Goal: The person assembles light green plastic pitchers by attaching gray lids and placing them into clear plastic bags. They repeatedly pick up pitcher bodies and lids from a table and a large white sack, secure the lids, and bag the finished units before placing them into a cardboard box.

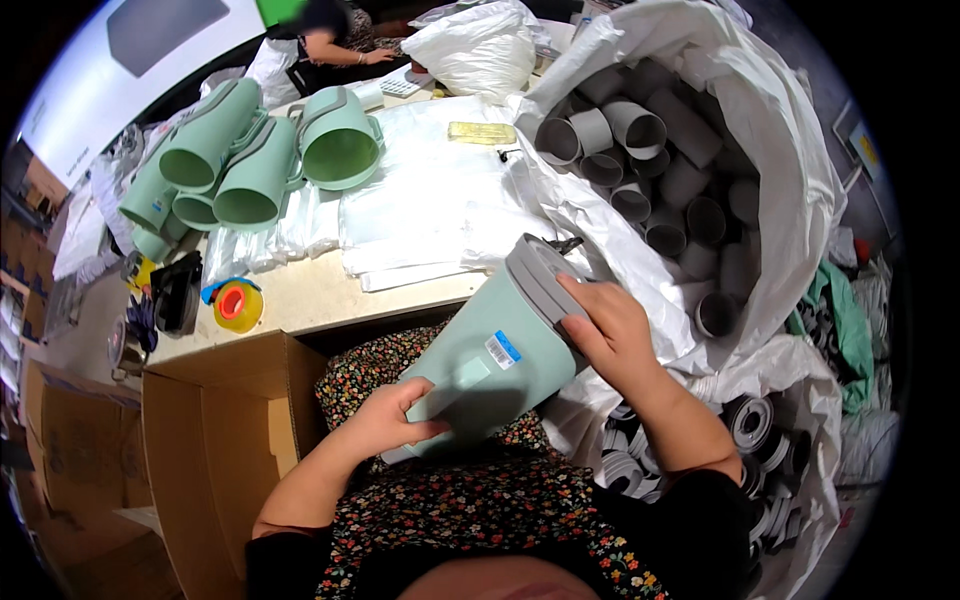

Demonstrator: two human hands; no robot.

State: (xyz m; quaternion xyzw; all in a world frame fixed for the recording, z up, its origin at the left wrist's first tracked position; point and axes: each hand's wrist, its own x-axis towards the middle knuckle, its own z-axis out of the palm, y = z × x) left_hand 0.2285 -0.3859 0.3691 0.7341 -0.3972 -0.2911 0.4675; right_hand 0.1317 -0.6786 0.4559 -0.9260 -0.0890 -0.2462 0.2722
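A large pale green jug [470, 385] with a grey lid [548, 285] lies tilted across my lap, its lid end up and to the right. A small blue and white label is stuck on its side. My left hand [392, 418] grips the lower end of the jug, the thumb on the near side. My right hand [612, 335] is closed over the edge of the grey lid, fingers on its top. Whether the lid is fully seated I cannot tell.
Several green jugs [255, 185] lie stacked at the table's far left. Plastic bags [430, 190] cover the table middle; a tape roll [238, 305] sits near its edge. An open carton [230, 420] stands left. White sacks hold grey cylinders [635, 130] and grey lids [750, 420]. Someone sits beyond.
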